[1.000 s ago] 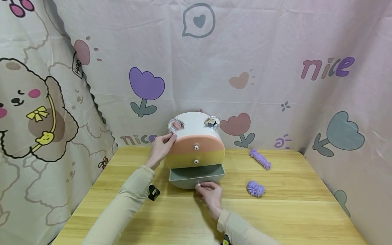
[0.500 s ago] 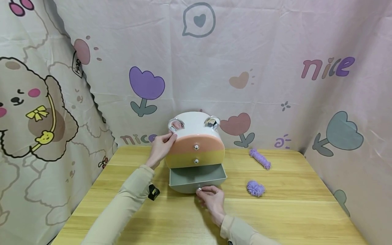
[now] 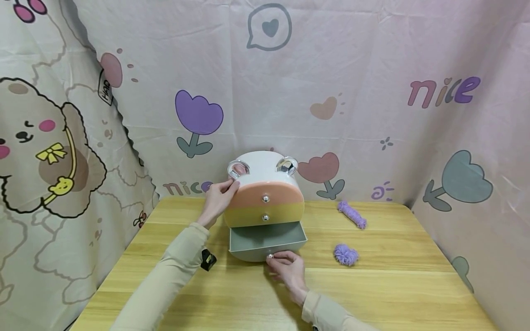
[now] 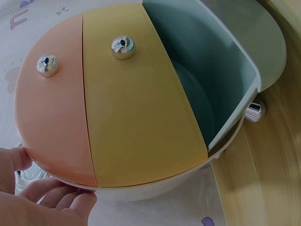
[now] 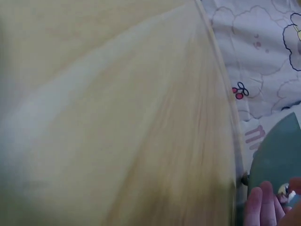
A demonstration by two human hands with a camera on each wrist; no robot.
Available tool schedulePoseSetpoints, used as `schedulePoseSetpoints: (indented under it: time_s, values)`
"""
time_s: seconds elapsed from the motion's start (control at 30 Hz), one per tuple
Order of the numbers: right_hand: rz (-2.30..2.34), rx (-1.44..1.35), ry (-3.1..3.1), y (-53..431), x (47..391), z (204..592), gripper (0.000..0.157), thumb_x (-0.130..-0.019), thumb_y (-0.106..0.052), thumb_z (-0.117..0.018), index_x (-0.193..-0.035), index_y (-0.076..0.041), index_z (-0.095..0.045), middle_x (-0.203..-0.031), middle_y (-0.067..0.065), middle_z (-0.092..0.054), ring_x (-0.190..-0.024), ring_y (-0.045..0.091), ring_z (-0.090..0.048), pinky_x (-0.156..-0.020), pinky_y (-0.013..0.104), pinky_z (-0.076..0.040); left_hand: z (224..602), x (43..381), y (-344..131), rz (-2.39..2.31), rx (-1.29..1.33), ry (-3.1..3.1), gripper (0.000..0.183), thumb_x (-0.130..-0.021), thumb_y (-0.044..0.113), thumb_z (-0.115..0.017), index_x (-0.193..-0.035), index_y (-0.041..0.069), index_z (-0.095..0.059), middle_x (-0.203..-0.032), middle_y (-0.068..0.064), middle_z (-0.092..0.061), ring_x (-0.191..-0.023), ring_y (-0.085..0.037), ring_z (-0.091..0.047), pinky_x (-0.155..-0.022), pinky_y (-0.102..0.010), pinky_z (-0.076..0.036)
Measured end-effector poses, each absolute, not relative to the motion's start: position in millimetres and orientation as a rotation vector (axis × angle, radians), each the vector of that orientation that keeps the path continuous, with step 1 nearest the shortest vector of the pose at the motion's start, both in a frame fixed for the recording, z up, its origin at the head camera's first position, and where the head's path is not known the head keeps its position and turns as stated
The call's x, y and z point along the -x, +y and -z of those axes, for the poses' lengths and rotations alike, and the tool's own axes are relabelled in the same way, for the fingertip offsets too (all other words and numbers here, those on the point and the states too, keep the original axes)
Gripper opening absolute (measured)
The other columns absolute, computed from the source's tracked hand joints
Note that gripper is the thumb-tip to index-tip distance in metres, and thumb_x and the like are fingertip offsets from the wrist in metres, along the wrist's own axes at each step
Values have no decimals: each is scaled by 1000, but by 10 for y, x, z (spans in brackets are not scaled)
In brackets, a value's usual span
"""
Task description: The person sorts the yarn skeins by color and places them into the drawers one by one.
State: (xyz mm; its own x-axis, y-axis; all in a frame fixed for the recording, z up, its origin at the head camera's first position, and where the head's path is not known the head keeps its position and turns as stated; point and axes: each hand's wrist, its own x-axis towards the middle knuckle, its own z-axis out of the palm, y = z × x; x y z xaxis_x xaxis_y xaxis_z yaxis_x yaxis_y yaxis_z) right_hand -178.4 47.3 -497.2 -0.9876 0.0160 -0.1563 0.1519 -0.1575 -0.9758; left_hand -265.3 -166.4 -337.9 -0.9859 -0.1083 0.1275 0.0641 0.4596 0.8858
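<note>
A small rounded drawer cabinet [image 3: 262,165] with a white top and two shiny ring ears stands on the table. Its orange drawer [image 3: 248,194] and yellow drawer [image 3: 244,216] are closed. The grey-green bottom drawer [image 3: 248,256] is pulled out, showing its bare inner floor. My right hand [image 3: 291,274] pinches that drawer's silver knob [image 3: 270,256] between thumb and index finger. At the cabinet's upper left side, my left hand [image 3: 218,201] grips the body; in the left wrist view its thumb and bent fingers [image 4: 51,195] lie along the orange section's edge.
On the wooden table [image 3: 397,285], right of the cabinet, lie a long purple yarn bundle [image 3: 352,215] and a rounder purple yarn bundle [image 3: 345,255]. A printed cloth [image 3: 265,92] hangs behind the table. A small black object [image 3: 208,259] shows beside the left sleeve.
The bottom drawer has come farther out towards me, with my right hand on its knob; in the last half second it has hardly moved. The left hand has stayed in place.
</note>
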Motion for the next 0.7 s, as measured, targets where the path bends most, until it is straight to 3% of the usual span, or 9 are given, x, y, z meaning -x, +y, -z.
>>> schedulePoseSetpoints:
  time_s: [0.4,0.57,0.7]
  values:
    - [2342,-178,1945,891,1830,4909,22,-84,-11,-79,-100,1,-69,-93,17,-79,-72,22,-76,-72,42,-64,3399,2662,-1667,1537,-23,-2508,53,-100,37,-60,-143,5,-56,-147,-16,-54,-139,-31,-52,-115,-46,-45]
    - [2353,-75,1922,1198,1869,4887,19,-85,-10,-77,-101,-4,-70,-94,12,-80,-78,21,-77,-75,41,-64,3400,2663,-1672,1541,-20,-2506,53,-100,37,-60,-143,5,-55,-148,-16,-53,-140,-31,-51,-116,-45,-44]
    - [2363,63,1838,1450,1898,4850,21,-89,-5,-72,-109,-1,-69,-100,7,-79,-87,19,-77,-84,41,-63,3395,2655,-1672,1554,-21,-2508,54,-101,37,-59,-144,5,-53,-148,-16,-53,-140,-31,-50,-116,-45,-44]
